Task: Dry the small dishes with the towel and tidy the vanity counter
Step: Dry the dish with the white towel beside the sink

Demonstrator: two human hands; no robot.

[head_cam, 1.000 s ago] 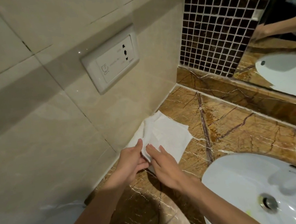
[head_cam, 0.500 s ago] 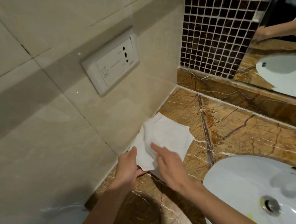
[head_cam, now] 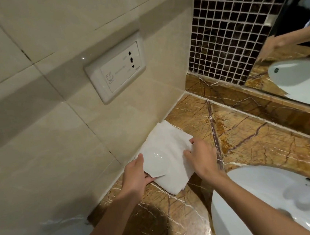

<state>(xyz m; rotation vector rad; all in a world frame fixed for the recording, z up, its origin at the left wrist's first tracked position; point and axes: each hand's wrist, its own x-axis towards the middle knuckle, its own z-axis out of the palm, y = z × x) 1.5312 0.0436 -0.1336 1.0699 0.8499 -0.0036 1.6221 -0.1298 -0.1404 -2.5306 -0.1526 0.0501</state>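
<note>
A small white dish (head_cam: 155, 160) is now exposed on the towel (head_cam: 173, 176), where a moment ago only folded cloth was seen; the towel has been opened out and the hands spread apart. The drying step is judged to be under way. The dish is gripped at its near left rim by the left hand (head_cam: 135, 174), thumb on top, fingers beneath. The towel's right side is pinched by the right hand (head_cam: 202, 157). The dish looks glossy, shallow, squarish, lying against the cloth on the counter (head_cam: 248, 142) beside the wall, left of the sink (head_cam: 254, 193).
</note>
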